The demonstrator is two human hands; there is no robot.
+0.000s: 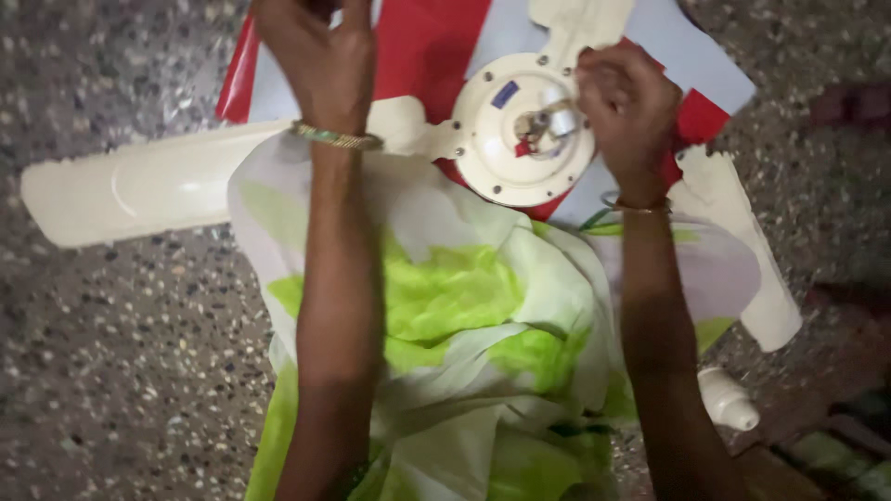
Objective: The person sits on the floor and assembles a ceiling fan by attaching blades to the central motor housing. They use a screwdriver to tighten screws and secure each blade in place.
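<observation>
Over a speckled terrazzo floor (121, 353), the left hand (320, 56) rises at 11 o'clock, fingers cut off, grip impossible to judge. The cream ceiling fan's round metal motor hub (506, 139) lies at 12 o'clock on red-and-white sheets (427, 46). The right hand (626, 111) curls, knuckles bent, at its central shaft.

Fan blades (139, 186) flank motor hub (501, 139) — speckled floor (121, 371) left open.
</observation>
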